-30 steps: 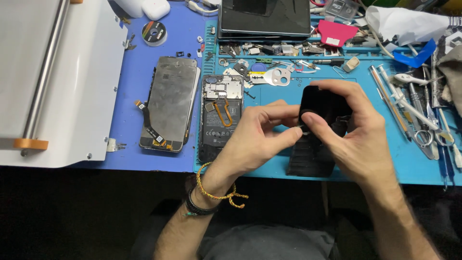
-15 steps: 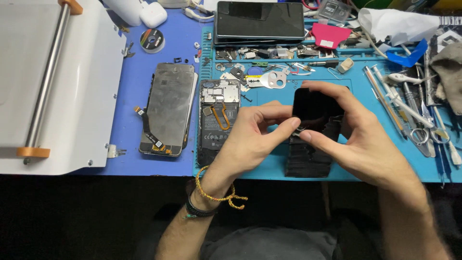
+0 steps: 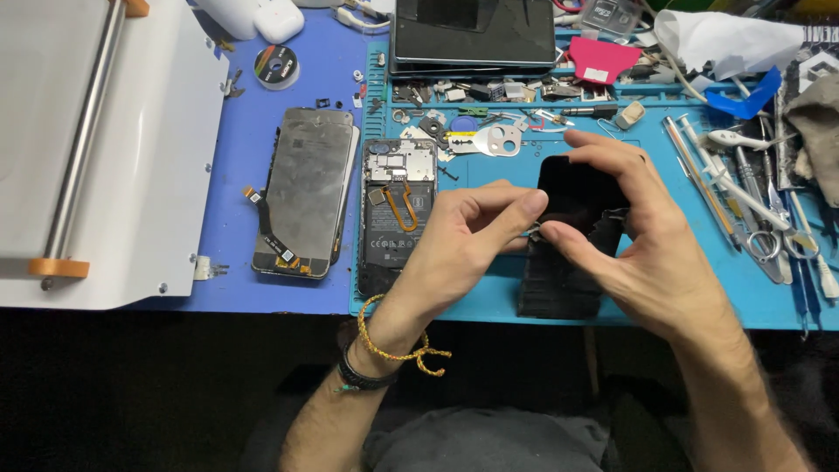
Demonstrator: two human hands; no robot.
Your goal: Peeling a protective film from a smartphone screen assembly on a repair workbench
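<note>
We see both hands meeting over the blue mat (image 3: 699, 288) at a cluttered repair tabletop. The right hand (image 3: 651, 249) is closed around a black phone screen (image 3: 581, 197), fingers curled over its top edge and thumb against its lower edge, holding it tilted just above the mat. The left hand (image 3: 468, 249) reaches in from the left, its thumb and forefinger pinched on a small pale tab at the screen's lower left corner; what the tab is we cannot tell. A yellow braided cord and a dark band circle the left wrist.

Directly beneath the raised screen lies a black ribbed pad (image 3: 559, 284) on the mat. Just left of the left hand lies an opened phone body (image 3: 395, 210), its boards and an orange loop of cable exposed. Further left, on a purple mat (image 3: 232, 218), lies a detached screen panel (image 3: 304, 197) face down, a ribbon cable trailing from its left edge.

At the far left stands a white machine (image 3: 131, 157) with a metal rod and orange end caps. Behind the hands, small screws and metal parts are scattered along the mat's tray strip, with a dark tablet (image 3: 472, 35) above them. At the right edge lie tweezers and scissors (image 3: 760, 218).
</note>
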